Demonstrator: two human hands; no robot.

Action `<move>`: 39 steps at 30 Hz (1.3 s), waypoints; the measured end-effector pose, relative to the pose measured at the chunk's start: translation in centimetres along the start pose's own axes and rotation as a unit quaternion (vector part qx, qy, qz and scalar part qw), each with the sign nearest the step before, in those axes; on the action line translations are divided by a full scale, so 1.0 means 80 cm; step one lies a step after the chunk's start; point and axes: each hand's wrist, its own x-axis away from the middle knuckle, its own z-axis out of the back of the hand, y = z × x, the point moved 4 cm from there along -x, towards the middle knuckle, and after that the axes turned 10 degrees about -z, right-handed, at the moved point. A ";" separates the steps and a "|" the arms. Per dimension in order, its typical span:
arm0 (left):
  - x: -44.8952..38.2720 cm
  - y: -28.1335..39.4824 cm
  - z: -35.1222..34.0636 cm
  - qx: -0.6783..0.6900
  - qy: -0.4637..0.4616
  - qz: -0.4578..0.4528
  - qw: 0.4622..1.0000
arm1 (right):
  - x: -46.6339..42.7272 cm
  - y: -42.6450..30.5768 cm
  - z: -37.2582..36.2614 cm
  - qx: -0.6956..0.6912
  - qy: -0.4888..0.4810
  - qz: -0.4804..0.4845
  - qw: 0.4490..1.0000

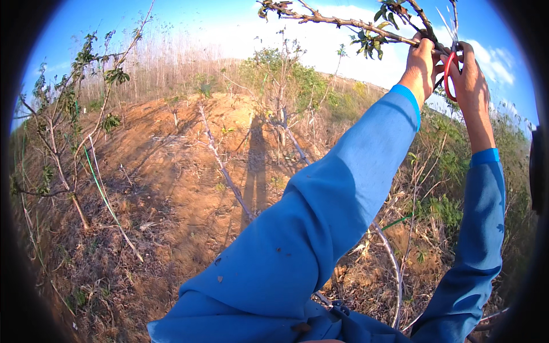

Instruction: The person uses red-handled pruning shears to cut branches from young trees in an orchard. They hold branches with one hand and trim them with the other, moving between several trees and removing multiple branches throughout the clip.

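Both my arms, in blue sleeves, reach up to a tree branch (343, 21) at the top right. My left hand (418, 66) grips the branch near a fork, its fingers wrapped round the bark. Close beside it, my right hand (469, 81) holds red-handled scissors (449, 73). The blades point upward past the fingers and stand apart. The fingertips of my right hand are also near the branch fork; whether they touch it is hard to tell. Leaves (371, 43) hang from the branch to the left of my hands.
A small tree (55, 150) stands at the left, with a green cord (99, 188) slanting beside it. Bare stems (223, 167) rise from the brown slope ahead. Green shrubs (446, 210) grow at the right, and a curved pale branch (396, 274) lies below my arms.
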 end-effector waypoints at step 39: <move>0.058 0.129 0.071 -0.537 -0.169 -0.082 0.823 | -0.013 0.020 -0.006 0.149 0.075 -0.087 0.982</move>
